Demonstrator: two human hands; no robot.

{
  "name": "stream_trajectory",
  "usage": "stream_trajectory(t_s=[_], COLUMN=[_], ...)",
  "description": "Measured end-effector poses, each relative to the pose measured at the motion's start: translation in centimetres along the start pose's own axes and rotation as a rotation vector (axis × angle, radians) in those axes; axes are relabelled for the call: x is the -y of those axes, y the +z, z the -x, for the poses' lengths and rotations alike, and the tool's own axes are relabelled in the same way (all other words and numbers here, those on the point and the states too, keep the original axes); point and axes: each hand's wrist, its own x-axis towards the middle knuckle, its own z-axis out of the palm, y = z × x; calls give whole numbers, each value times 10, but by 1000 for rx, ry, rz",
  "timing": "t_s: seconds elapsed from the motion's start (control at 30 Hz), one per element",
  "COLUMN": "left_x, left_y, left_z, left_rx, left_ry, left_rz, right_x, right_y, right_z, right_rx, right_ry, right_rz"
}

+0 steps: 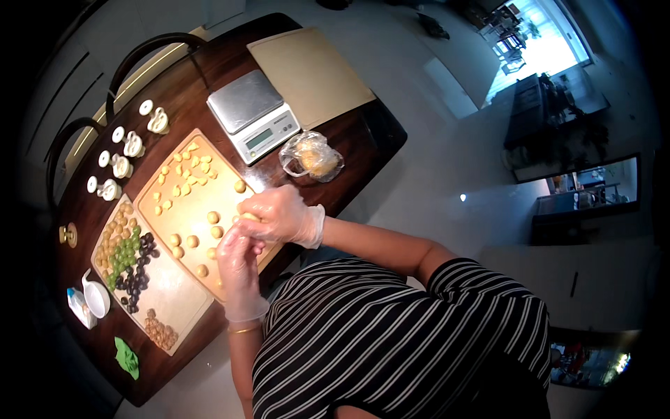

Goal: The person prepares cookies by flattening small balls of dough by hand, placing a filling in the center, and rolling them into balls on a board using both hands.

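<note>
My right hand (280,214), in a clear plastic glove, is closed around a piece of yellow dough (250,216) that peeks out between its fingers. Against it presses my left hand (238,269), also gloved, with curled fingers; whether it grips the dough too is hidden. Both are over the near edge of a wooden board (201,204). On that board lie several round dough balls (192,241) and, farther off, small irregular dough pieces (187,189). Beside it a lighter board (183,309) bears tan balls (109,245), green balls (125,255), dark balls (137,277) and brown lumps (159,332).
A digital scale (256,118) stands beyond the board, near a bare board (314,76) and a plastic bag of dough (312,157). Several white plunger molds (122,166), a white cup (97,299), a small packet (81,308) and a green cloth (126,358) line the table.
</note>
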Motion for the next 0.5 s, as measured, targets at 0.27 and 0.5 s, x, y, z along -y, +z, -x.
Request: stream_trajectory(t_s=[0.27,0.5], left_x=[5,-3], left_y=[11,21], left_z=[-7,-1], left_rx=[-23,-83], left_ry=[16,11], left_rz=[-120,-212], right_x=[3,-6], right_y=[-12,6], right_z=[-6,4], right_rx=[-23,12], right_ry=[320,595], right_rz=[-346,-863])
